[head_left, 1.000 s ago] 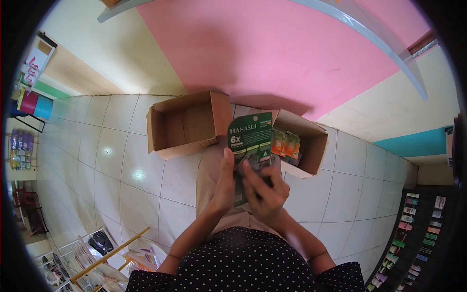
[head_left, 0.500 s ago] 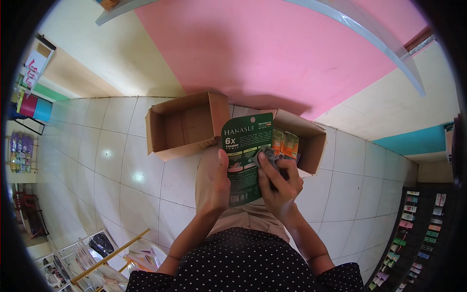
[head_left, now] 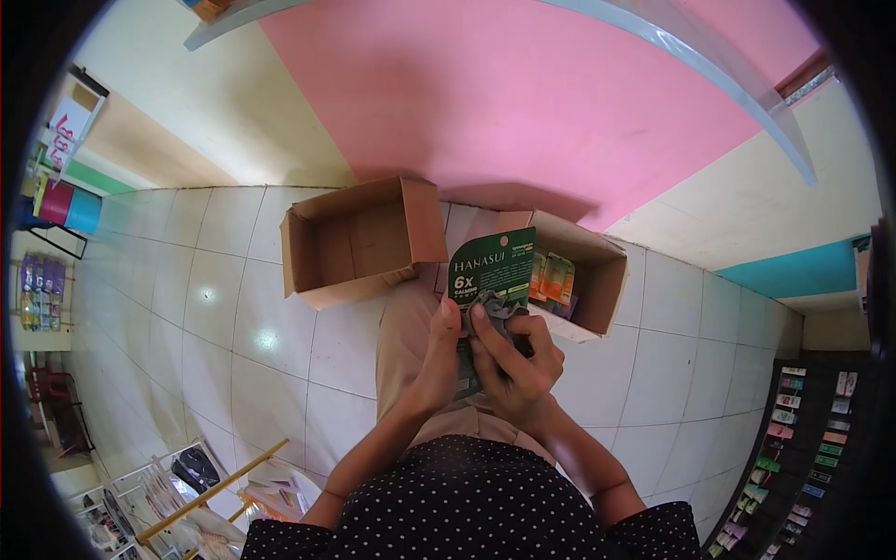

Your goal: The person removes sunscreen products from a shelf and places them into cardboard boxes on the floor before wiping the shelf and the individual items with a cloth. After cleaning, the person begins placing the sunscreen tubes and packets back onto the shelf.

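A dark green card marked "HANASUI" (head_left: 495, 259) stands upright in front of my body. My left hand (head_left: 439, 353) grips its left edge, thumb on the printed face. A crumpled grey cloth (head_left: 501, 310) is bunched under the fingers of my right hand (head_left: 516, 359), which presses it against the card's face. Both hands cover the card's lower half. Just beyond the card, an open cardboard box (head_left: 597, 285) holds orange-and-green packets (head_left: 557, 280). To its left, another open cardboard box (head_left: 359, 243) shows its bare bottom.
White tiled floor (head_left: 252, 308) surrounds the boxes, with a pink wall (head_left: 523, 112) behind. A curved grey shelf edge (head_left: 691, 65) hangs overhead. At right stands a black display rack (head_left: 793, 457) of small packages. A yellow bar (head_left: 215, 490) and a wire rack are at lower left.
My right hand has slid the cloth leftward across the card, closer to my left hand. The card has shifted slightly right and tilted, and its top now sits a little lower.
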The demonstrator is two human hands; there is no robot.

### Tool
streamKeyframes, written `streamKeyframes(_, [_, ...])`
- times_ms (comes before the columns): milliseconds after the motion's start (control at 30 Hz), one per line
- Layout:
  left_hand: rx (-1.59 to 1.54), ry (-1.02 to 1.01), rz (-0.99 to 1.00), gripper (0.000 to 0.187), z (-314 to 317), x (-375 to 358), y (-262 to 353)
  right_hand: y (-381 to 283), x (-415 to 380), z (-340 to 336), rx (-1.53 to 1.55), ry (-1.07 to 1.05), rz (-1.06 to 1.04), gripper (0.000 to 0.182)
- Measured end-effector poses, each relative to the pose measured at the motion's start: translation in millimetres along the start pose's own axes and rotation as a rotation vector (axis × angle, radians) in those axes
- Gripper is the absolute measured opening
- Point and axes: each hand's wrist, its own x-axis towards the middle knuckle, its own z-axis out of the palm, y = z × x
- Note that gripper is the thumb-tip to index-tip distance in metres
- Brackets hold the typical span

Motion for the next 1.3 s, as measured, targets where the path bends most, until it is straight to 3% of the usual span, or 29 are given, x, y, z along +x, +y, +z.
streamKeyframes(267, [0.14,0.045,0.088,0.054,-2,0,-6,0,15,1,-0.009,0.021,-0.076,0.034])
streamKeyframes(467, [-0.064,-0.139,0.0,0.062,-10,0,-5,5,7,-6,-0.048,-0.017,-0.089,0.033])
streamKeyframes(633, [0.106,0.009,0.036,0.058,6,-3,-9,10,25,-5,-0.093,0.072,-0.076,0.033])
streamKeyframes(733, [0.006,-0.013,0.001,0.058,-2,1,-10,14,29,-2,-0.031,0.077,-0.042,0.033])
streamKeyframes(800, [0.042,0.006,0.011,0.059,-3,2,-10,21,28,-2,0.034,0.141,0.197,0.033])
streamKeyframes(867, [0.074,0.026,0.015,0.06,-2,1,-10,17,26,-2,0.028,0.127,0.214,0.033])
streamKeyframes(933, [-0.029,0.08,-0.045,0.061,1,4,-9,10,19,0,0.021,0.118,0.234,0.034])
streamKeyframes(1067, [-0.217,0.051,-0.08,0.062,-13,15,5,-1,-9,3,-0.016,-0.049,0.064,0.037])
streamKeyframes(1200, [-0.393,0.094,0.005,0.066,-15,24,15,0,-30,5,-0.013,-0.143,0.013,0.042])
streamKeyframes(1300, [-0.415,0.046,0.063,0.063,-19,24,12,7,-33,1,-0.017,-0.121,0.061,0.034])
